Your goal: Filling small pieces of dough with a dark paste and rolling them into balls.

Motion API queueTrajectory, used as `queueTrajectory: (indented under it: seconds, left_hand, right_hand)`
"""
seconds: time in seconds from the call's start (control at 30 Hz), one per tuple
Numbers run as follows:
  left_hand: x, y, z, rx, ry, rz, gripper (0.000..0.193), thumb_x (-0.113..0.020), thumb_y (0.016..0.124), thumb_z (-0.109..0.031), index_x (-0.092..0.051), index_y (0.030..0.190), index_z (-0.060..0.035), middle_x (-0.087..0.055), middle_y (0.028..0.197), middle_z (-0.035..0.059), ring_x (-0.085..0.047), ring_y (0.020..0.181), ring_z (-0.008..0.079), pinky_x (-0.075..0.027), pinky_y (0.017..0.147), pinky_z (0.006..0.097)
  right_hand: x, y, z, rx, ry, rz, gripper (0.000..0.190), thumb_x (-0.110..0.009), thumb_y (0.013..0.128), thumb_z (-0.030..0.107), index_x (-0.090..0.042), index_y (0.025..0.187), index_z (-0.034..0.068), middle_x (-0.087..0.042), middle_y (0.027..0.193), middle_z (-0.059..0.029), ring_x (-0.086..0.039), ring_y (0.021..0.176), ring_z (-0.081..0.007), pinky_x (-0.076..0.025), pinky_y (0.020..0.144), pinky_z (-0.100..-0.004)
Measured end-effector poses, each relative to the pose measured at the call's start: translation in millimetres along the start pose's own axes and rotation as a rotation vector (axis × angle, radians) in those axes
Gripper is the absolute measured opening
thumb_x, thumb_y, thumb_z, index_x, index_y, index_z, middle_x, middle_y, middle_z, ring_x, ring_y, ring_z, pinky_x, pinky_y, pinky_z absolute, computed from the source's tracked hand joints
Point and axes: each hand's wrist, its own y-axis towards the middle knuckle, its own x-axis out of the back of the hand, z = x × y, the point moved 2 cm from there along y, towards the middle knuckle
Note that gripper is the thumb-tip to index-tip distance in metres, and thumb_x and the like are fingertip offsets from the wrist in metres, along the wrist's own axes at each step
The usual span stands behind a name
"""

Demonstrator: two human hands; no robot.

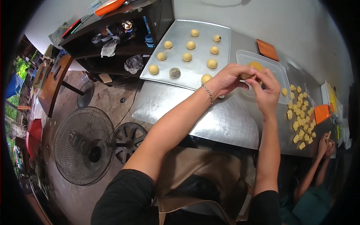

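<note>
My left hand (231,77), with a chain bracelet on its wrist, is raised above the steel table and meets my right hand (266,88) fingertip to fingertip. Between them they pinch a small piece of dough (246,76), mostly covered by the fingers. Below lies a translucent plastic tray (277,70). A yellow-orange lump (255,65) shows just behind my fingers; whether it rests in the tray cannot be told. To the left, a metal baking sheet (174,33) carries several round yellow dough balls (187,56) and one greyish ball (174,72).
Many small dough lumps (301,112) lie on the table's right side, beside an orange scraper (322,114). A co-worker's hands (327,144) handle dough at the right corner. A brown board (267,50) lies near the wall. A pedestal fan (84,146) stands lower left, below dark shelves (112,56).
</note>
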Motion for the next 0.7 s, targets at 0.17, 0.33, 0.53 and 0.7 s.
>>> queueTrajectory:
  seconds: [0.17,0.33,0.53,0.7]
  left_hand:
    - [-15.2,-4.6,-7.7,-0.006,0.066,0.016,0.035,-0.078,0.1,-0.039,-0.081,0.11,-0.0056,-0.077,0.099,0.0031,-0.072,0.093,0.012,-0.057,0.075,0.0303]
    - [-18.2,-3.8,-8.2,-0.099,0.345,-0.11,0.036,-0.078,0.1,-0.04,-0.082,0.102,-0.0035,-0.078,0.092,0.004,-0.071,0.086,0.0124,-0.056,0.072,0.029]
    - [-15.3,-5.5,-9.6,-0.101,0.424,-0.104,0.039,-0.077,0.101,-0.041,-0.082,0.097,-0.0023,-0.078,0.089,0.0061,-0.07,0.08,0.0119,-0.056,0.071,0.0274]
    - [-10.0,-4.9,-9.3,-0.035,0.373,0.027,0.046,-0.075,0.102,-0.048,-0.079,0.106,-0.0016,-0.078,0.096,0.0085,-0.071,0.081,0.014,-0.058,0.072,0.0272]
  right_hand:
    - [3.7,0.9,-11.9,0.054,0.044,-0.084,0.022,-0.077,0.091,-0.008,-0.08,0.112,-0.002,-0.068,0.093,-0.004,-0.064,0.082,-0.0111,-0.052,0.072,-0.0255]
    - [2.2,0.4,-6.3,0.041,-0.024,-0.08,0.017,-0.078,0.093,-0.005,-0.08,0.109,-0.002,-0.068,0.091,-0.0037,-0.062,0.078,-0.0112,-0.05,0.07,-0.026]
    - [-1.4,0.5,5.7,-0.025,0.136,-0.062,0.017,-0.078,0.094,-0.005,-0.08,0.11,-0.002,-0.068,0.09,-0.0045,-0.065,0.079,-0.0115,-0.052,0.07,-0.0261]
    - [9.7,-5.4,-12.3,-0.146,0.343,-0.095,0.026,-0.078,0.091,-0.009,-0.08,0.116,-0.002,-0.07,0.094,-0.0061,-0.068,0.083,-0.0124,-0.054,0.072,-0.0272]
